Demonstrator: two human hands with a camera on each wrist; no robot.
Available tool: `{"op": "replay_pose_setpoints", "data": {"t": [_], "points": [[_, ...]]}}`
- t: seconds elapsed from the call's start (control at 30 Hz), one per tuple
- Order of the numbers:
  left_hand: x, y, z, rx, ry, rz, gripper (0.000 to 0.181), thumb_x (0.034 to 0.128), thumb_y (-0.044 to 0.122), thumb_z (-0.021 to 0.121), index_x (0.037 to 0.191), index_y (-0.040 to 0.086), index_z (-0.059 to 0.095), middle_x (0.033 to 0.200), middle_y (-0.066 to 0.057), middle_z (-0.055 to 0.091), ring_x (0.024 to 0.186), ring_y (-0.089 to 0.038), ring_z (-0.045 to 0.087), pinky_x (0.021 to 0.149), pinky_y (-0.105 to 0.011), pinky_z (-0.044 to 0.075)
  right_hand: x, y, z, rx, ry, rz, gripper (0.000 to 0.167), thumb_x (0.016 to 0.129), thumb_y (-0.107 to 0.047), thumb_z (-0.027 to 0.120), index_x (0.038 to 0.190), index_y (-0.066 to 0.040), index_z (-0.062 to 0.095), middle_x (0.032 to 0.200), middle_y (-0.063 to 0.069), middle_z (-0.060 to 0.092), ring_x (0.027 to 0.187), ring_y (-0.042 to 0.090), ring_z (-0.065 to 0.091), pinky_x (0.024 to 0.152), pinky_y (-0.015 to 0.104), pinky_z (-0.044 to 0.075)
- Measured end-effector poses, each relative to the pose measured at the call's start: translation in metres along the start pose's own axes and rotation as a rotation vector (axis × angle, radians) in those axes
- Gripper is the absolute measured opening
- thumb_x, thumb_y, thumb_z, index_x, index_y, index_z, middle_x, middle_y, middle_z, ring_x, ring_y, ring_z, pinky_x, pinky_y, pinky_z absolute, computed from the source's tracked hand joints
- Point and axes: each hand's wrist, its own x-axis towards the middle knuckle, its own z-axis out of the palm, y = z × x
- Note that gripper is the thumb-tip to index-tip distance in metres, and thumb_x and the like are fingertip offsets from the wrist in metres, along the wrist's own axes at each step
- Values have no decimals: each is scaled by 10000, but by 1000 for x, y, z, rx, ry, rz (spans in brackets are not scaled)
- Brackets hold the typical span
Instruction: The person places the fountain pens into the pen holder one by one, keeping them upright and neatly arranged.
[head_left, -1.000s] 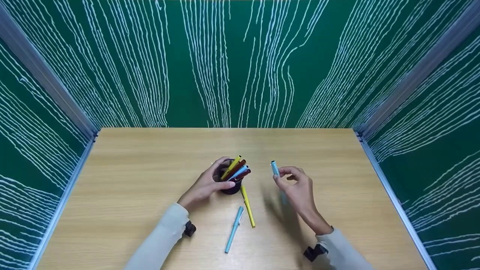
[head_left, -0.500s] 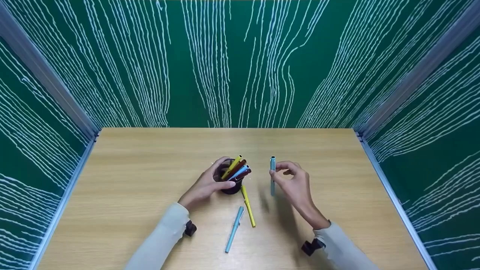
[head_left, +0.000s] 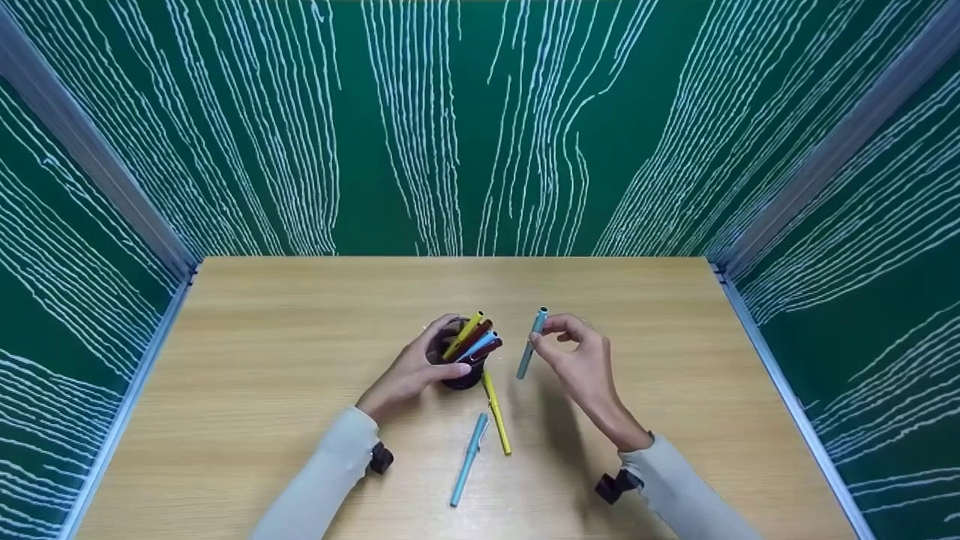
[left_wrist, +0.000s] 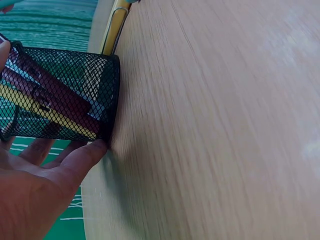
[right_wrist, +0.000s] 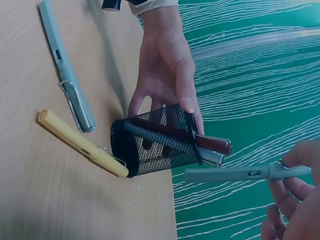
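My left hand (head_left: pixel 412 371) grips a black mesh pen holder (left_wrist: pixel 60 90) that stands on the table. Several pens lean inside it: a yellow pen (head_left: pixel 463 334), dark red ones and a blue one (head_left: pixel 478 344). Just right of the holder, my right hand (head_left: pixel 581 364) pinches a light blue pen (head_left: pixel 533 341) between thumb and fingers, tilted and above the table. In the right wrist view this pen (right_wrist: pixel 225 174) has its free end near the pen tops in the holder, apart from them.
Another yellow pen (head_left: pixel 496 412) lies on the wooden table (head_left: pixel 300 315) by the holder's base. A second light blue pen (head_left: pixel 469 459) lies nearer the front. Green walls (head_left: pixel 480 112) with white lines enclose the back and sides.
My right hand has moved a little left and away from me, toward the holder. The pen in it has swung so its lower end points toward the holder. The left hand stays put.
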Motion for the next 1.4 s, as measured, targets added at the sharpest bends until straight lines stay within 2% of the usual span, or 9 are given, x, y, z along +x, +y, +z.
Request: {"op": "replay_pose_setpoints", "data": {"t": [0.43,0.63,0.87,1.03,1.17,1.3,1.4], "points": [[-1,0,0,8,8,-21,877,966,351,857,1702,262,388,1624,10,516,1491,-305,471,1288,-599,340,6,-15,7,32,-24,-8,135,958,-109,866,1082,-77,823,1078,52,788,1084,257,665,1007,471,496],[-2,0,0,25,25,-54,890,963,368,854,1709,281,376,1643,2,506,1528,-313,448,1301,-632,295,11,-21,10,46,-22,-20,130,956,-111,869,1072,-72,826,1068,47,790,1078,238,670,1004,485,504],[-2,1,1,25,52,-94,904,953,356,874,1711,308,384,1666,5,481,1534,-303,446,1316,-611,275,17,-24,14,72,-25,-11,122,971,-145,861,1073,-87,826,1060,40,796,1067,227,679,998,456,511],[0,1,1,73,57,-70,878,955,346,876,1699,281,414,1660,-29,491,1532,-323,439,1310,-651,246,21,-26,18,92,-27,9,137,975,-160,862,1084,-86,822,1068,50,793,1083,271,681,996,462,518],[1,-1,0,73,52,-48,861,956,322,876,1689,268,428,1662,-48,495,1534,-340,434,1305,-679,214,24,-26,21,111,-27,13,131,974,-149,860,1076,-77,820,1056,57,792,1079,332,674,983,463,526],[1,-1,-1,75,56,-53,836,958,338,874,1672,326,441,1669,-45,491,1541,-339,431,1307,-690,192,25,-21,25,122,-32,32,127,970,-149,860,1065,-77,816,1054,63,789,1078,359,665,980,450,525],[1,0,-1,87,52,-65,829,957,380,870,1664,377,436,1664,-19,491,1528,-316,442,1308,-680,208,26,-16,28,119,-39,56,126,966,-143,858,1063,-77,812,1058,63,790,1069,332,668,978,434,528]]}}
